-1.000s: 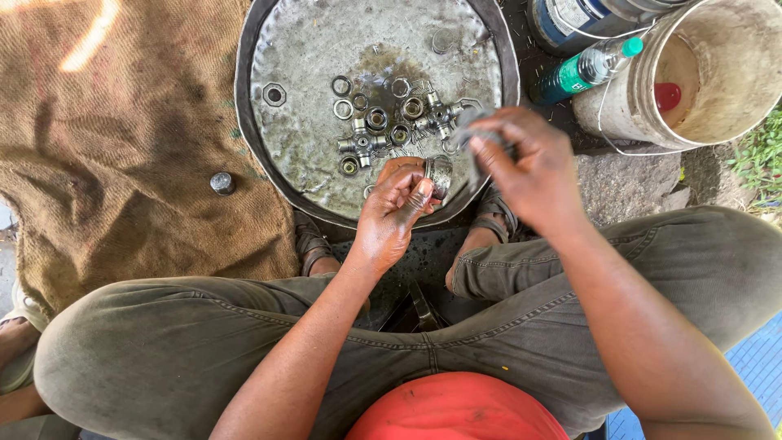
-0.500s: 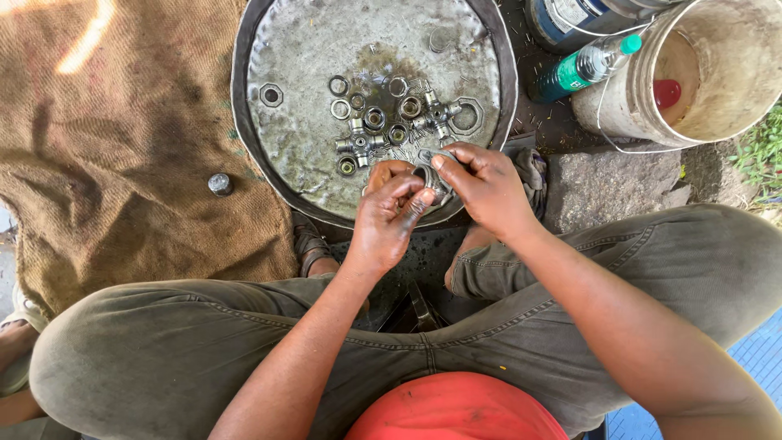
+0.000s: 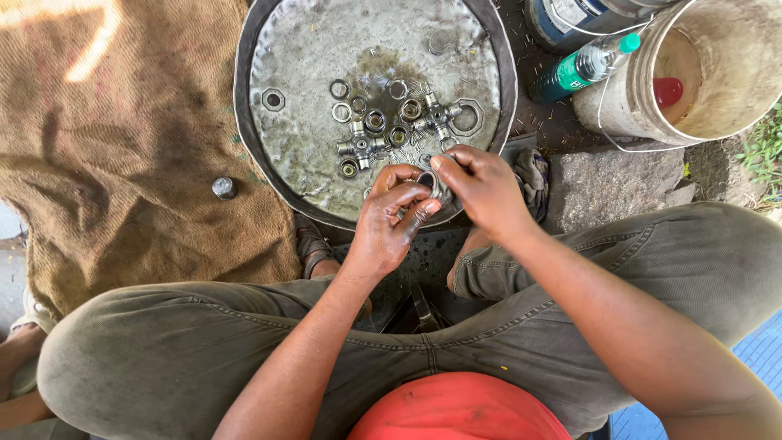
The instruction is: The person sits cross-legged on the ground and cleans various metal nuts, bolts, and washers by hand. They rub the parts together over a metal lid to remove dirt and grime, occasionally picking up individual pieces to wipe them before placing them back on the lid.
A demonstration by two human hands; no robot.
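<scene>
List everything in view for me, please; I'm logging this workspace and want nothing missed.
round metal pan: one, grey, on the ground ahead of the knees
small metal parts: several rings, cups and cross-shaped pieces, grey, grouped in the pan
loose metal cap: one, grey, on the sacking left of the pan
burlap sacking: one, brown, spread at left
bucket: one, off-white and dirty, top right, with something red inside
bottle: one, green with a teal cap, lying beside the bucket
stone: one, grey, right of the pan
rag: one, dark, by the stone
held metal part: one, grey, between both hands
left hand: gripping the part
right hand: gripping the part
</scene>
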